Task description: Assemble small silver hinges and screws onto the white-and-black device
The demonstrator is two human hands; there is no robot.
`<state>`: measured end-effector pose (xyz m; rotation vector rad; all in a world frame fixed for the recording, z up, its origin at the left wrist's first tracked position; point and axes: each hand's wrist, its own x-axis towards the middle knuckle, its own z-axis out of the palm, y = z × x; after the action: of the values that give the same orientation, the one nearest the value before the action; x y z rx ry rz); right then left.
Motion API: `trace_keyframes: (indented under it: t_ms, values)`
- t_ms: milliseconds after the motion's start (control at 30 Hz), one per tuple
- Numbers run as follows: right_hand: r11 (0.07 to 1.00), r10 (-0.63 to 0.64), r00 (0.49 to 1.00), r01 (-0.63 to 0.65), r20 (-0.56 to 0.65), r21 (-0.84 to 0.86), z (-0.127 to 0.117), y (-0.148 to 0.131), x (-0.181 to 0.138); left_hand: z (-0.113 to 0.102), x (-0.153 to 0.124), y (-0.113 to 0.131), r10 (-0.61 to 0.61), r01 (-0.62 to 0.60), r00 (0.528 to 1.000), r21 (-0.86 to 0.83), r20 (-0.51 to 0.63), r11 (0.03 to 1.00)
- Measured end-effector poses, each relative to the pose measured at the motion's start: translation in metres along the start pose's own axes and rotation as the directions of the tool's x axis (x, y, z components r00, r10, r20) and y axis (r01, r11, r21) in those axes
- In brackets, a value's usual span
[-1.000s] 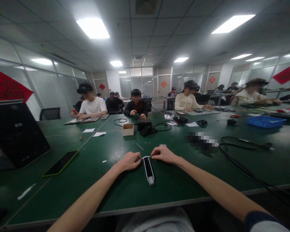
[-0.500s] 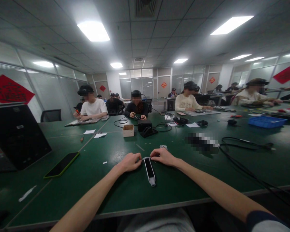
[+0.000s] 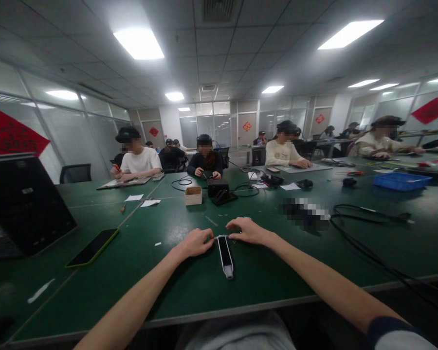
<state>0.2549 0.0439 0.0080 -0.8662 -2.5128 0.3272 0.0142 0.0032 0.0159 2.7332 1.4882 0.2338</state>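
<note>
A slim, long device with a white frame and a black face lies flat on the green table, its narrow end towards me. At its far left corner, my left hand is closed in a pinch. A thin piece juts out there towards the fingertips, but what they grip is too small to make out. Just beyond the far right corner is my right hand, open, thumb and index finger apart with nothing visible between them.
To the left lie a phone with a green edge and a black computer case. A small box and a black device stand ahead. Black cables and a blue tray are right. Several people sit across the table.
My right hand's fingers have spread apart from a pinch at the device's far right corner, and the hand has risen slightly. My left hand stays where it was.
</note>
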Motion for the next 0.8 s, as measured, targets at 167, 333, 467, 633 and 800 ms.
trace_keyframes:
  t_ms: [167,333,467,633,800]
  values:
    - [0.976,-0.002,1.0,0.0,-0.01,-0.217,-0.02,0.014,-0.005,0.0,0.0,-0.001,0.009,-0.01,1.0,-0.034,-0.012,0.999]
    - [0.897,0.133,0.991,-0.129,-0.019,-0.423,-0.033,0.034,-0.009,0.002,0.001,-0.004,-0.008,0.006,1.0,-0.057,-0.03,0.998]
    - [0.878,0.181,0.983,-0.155,0.014,-0.453,-0.035,0.039,-0.011,0.005,0.002,-0.007,-0.019,0.014,0.998,-0.075,-0.062,0.997]
    - [0.934,0.116,0.985,-0.065,0.125,-0.351,-0.027,0.033,-0.009,0.005,0.004,-0.01,-0.044,0.037,0.993,-0.065,-0.111,0.997]
    - [0.96,0.067,0.977,-0.007,0.204,-0.279,-0.021,0.031,-0.006,0.007,0.005,-0.015,-0.06,0.056,0.984,-0.029,-0.17,0.998]
